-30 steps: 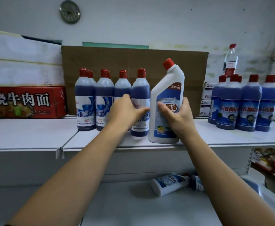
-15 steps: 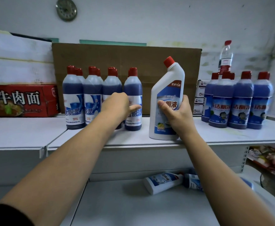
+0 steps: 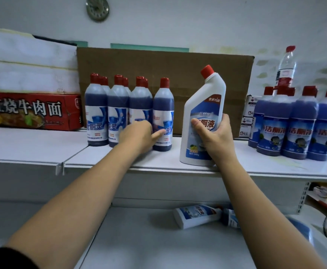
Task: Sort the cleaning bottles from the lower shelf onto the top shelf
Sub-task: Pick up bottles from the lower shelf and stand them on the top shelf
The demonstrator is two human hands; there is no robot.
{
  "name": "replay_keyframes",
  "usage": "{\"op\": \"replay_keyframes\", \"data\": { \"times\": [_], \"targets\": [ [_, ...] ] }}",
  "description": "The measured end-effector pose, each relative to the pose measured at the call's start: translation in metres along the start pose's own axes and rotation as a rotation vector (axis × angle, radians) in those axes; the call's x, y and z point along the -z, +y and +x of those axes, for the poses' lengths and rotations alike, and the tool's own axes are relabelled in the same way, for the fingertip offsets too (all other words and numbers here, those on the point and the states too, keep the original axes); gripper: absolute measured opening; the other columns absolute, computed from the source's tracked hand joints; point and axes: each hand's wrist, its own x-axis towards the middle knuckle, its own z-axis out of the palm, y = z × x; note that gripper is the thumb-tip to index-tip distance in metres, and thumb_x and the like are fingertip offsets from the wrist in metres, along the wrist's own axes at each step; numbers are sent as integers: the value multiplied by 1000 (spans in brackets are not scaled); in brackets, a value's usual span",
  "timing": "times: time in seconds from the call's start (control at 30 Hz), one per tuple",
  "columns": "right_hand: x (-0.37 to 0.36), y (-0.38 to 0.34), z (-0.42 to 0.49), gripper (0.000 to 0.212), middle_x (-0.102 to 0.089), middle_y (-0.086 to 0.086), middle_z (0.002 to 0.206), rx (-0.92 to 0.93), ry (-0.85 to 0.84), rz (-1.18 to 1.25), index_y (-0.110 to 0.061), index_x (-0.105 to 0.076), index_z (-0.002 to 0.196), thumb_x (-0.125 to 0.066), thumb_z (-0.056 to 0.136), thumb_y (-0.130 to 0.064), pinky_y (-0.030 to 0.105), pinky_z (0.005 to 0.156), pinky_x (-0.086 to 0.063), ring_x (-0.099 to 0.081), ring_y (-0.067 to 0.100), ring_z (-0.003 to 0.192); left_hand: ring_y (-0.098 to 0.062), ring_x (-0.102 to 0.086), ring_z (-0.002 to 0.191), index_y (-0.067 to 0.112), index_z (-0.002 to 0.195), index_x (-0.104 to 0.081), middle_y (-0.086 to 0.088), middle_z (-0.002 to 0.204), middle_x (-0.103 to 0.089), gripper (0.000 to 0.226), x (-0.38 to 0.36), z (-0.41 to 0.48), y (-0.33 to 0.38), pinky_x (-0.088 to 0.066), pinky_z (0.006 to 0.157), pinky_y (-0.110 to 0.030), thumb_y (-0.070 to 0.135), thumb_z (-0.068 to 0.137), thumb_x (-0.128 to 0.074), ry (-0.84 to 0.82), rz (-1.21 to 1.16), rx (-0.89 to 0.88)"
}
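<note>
A white angled-neck cleaner bottle (image 3: 203, 121) with a red cap stands upright near the front edge of the top shelf (image 3: 158, 162). My right hand (image 3: 215, 134) is wrapped around its lower body. My left hand (image 3: 139, 135) rests against the front of a cluster of dark blue bottles (image 3: 127, 111) with red caps, fingers curled on one of them, thumb touching the rightmost. On the lower shelf (image 3: 139, 239) a white bottle (image 3: 195, 216) lies on its side, with another bottle (image 3: 229, 218) partly hidden behind my right forearm.
A second group of blue bottles (image 3: 296, 129) stands at the right of the top shelf, with a clear water bottle (image 3: 285, 68) and small white boxes (image 3: 248, 119) behind. A cardboard sheet (image 3: 164, 74) lines the back; a red noodle carton (image 3: 30, 111) and white boxes (image 3: 30, 61) sit left.
The left cluster of blue bottles sits farther left and farther from the white bottle, widening the gap. My left hand has followed it. My right hand keeps hold of the white bottle.
</note>
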Motion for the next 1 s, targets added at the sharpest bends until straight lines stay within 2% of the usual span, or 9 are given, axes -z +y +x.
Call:
{"op": "replay_keyframes", "data": {
  "times": [0.07, 0.17, 0.27, 0.37, 0.5, 0.67, 0.83, 1.0],
  "targets": [
    [2, 2, 0, 50, -58, -14, 107, 0, -12, 4, -22, -40, 120, -75, 85, -28, 10, 67, -55, -64, 5, 95, -18, -63, 76, 21, 80, -70, 2, 76, -68, 50, -4, -12, -13, -53, 77, -38, 62, 97, -46, -107, -66, -37],
    [3, 3, -1, 56, -57, -15, 109, -3, -39, -9, -24, -39, 123, -78, 83, -28, 16, 72, -55, -63, 6, 97, -19, -64, 83, 20, 92, -73, 1, 86, -70, 44, 3, -33, -29, -47, 70, -33, 54, 100, -46, -247, -179, -89],
    [1, 1, -5, 63, -57, -14, 111, 10, -58, -17, -25, -39, 124, -82, 79, -27, 20, 78, -54, -63, 7, 101, -16, -61, 108, 27, 119, -69, 6, 120, -68, 38, 15, -50, -45, -49, 92, -34, 52, 100, -48, -281, -140, -88],
    [-8, -5, -11, 64, -58, -8, 117, 10, -48, -16, -24, -39, 124, -83, 78, -27, 23, 81, -54, -63, 9, 104, -18, -59, 120, 38, 125, -65, 4, 134, -64, 43, 25, -64, -67, -48, 103, -40, 59, 93, -45, -237, -67, -29],
    [-35, -16, -24, 66, -59, -4, 120, 29, -45, -17, -21, -40, 124, -85, 76, -27, 26, 84, -56, -63, 9, 105, -26, -58, 120, 42, 124, -64, 1, 134, -65, 57, 40, -82, -106, -48, 101, -45, 69, 82, -35, -153, 0, 76],
    [-97, -37, -43, 66, -59, -8, 117, 34, -107, 27, -22, -41, 126, -84, 77, -25, 23, 79, -56, -64, 9, 104, -30, -58, 117, 36, 123, -66, -4, 129, -66, 40, 57, -93, -164, -48, 95, -41, 56, 97, -42, -50, 80, 153],
    [-185, -59, -69, 61, -60, -10, 113, 54, -161, 53, -25, -43, 122, -84, 77, -26, 25, 84, -56, -64, 8, 103, -29, -60, 114, 33, 117, -70, -3, 124, -70, 37, 82, -104, -243, -48, 93, -39, 51, 96, -45, 27, 75, 194],
    [-292, -84, -94, 60, -61, -9, 112, 76, -229, 80, -23, -44, 122, -84, 77, -26, 17, 73, -56, -65, 7, 100, -29, -61, 115, 33, 115, -71, -3, 124, -70, 35, 118, -113, -333, -49, 96, -40, 50, 96, -47, 45, 63, 240]
  ]
}}
